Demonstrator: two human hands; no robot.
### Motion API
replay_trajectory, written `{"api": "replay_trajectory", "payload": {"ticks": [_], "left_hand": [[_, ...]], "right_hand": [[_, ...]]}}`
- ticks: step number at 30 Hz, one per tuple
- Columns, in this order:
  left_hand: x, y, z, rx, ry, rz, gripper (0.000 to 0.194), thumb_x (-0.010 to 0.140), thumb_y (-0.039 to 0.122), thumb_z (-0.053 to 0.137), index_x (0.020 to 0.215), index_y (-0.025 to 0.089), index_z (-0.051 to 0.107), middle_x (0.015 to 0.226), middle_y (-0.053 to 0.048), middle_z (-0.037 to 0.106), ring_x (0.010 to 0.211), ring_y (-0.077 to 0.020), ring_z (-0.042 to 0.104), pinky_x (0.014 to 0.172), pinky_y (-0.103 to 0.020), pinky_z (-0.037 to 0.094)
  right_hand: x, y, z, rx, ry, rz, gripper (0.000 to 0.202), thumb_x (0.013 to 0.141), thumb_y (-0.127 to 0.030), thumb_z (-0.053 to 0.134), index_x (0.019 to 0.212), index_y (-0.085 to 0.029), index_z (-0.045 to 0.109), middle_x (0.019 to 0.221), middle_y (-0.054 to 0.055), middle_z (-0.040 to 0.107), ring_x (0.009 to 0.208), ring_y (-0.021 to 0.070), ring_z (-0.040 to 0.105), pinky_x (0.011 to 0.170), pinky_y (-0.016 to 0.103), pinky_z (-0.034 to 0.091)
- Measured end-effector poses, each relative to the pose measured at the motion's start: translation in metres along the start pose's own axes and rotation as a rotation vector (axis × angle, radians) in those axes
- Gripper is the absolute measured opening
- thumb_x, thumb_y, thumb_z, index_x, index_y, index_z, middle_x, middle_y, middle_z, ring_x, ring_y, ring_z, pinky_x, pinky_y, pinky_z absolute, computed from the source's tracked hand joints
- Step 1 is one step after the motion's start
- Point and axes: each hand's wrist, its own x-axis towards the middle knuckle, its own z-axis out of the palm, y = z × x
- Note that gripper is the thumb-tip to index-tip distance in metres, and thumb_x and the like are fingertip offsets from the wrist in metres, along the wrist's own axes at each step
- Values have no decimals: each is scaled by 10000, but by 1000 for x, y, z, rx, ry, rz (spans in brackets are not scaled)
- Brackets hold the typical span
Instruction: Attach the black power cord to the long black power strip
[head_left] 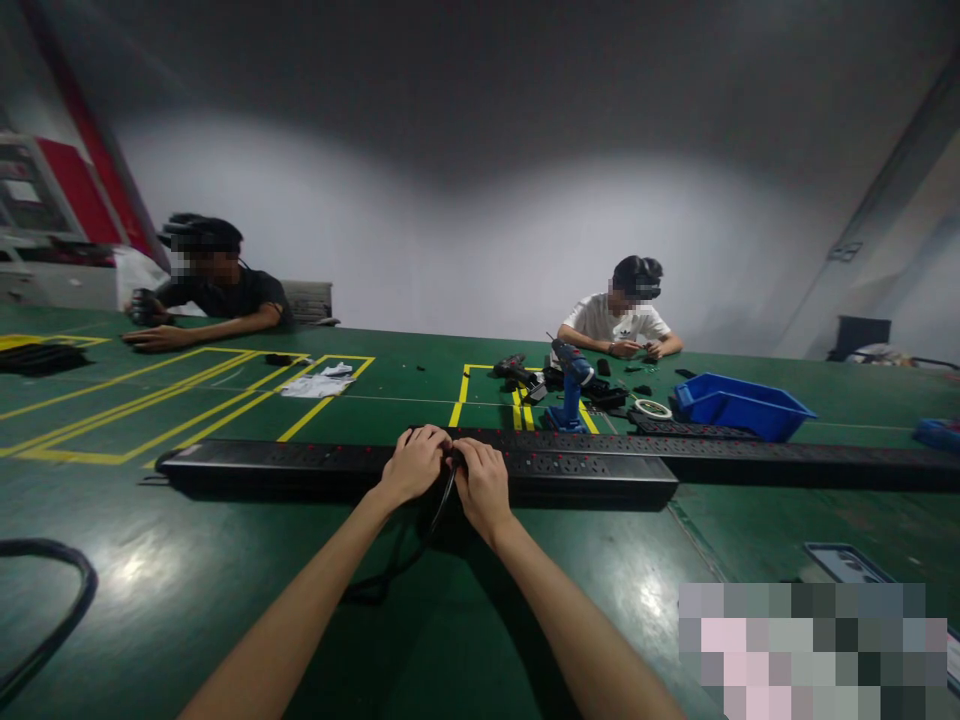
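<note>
Green table (225,545): left hand (414,463) and right hand (484,480) meet over black power strip (285,463)

Fingers curl inward at a black cable's (442,508) upper end, near the strip's middle; whether either hand pinches it is unclear. Beyond are a blue drill (571,368) and blue bin (739,405).

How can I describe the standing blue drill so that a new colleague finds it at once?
On the green table, look for the long black strips with sockets. Just beyond them, to the left of the blue bin, is the blue drill. It stands upright on its base, rising above the dark items lying around it.
</note>
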Motion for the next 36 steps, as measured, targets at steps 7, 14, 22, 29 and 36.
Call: {"api": "replay_trajectory", "payload": {"ticks": [7,14,22,29,36], "left_hand": [[12,-10,-3,-306,48,-95,305,825,149,404,1043,241,598,1105,-17,659,1076,-182,578,1031,-359,392],[53,6,-9,-357,32,-107,274,857,189,399,1052,201,592,1119,-49,656,1037,-176,595,946,-317,457],[99,50,8,-104,-147,-149,296,856,285,459,1105,241,614,1211,-91,611,1153,-273,528,963,-438,416],[102,51,26,-29,-223,-182,321,844,391,490,1095,234,616,1258,-124,580,1210,-319,481,992,-525,369],[105,46,29,-61,-320,-117,350,826,441,530,1079,212,611,1132,-106,661,1084,-271,586,970,-457,419]], "right_hand": [[-4,0,0,-25,1,-12,361,928,-192,462,1283,-200,526,1269,92,585,1161,221,522,976,384,397],[-9,5,2,4,0,-30,408,938,-180,395,1342,-148,446,1266,133,575,1147,227,535,944,384,428],[-11,9,6,23,117,13,209,948,-212,428,1099,-170,568,1165,115,596,1080,221,526,906,367,401],[-12,10,5,-62,84,25,207,968,-233,417,1081,-182,582,1001,80,612,932,210,522,854,360,357],[-11,8,5,-89,73,32,200,971,-244,422,1088,-192,576,993,73,613,911,211,523,844,361,350]]}}
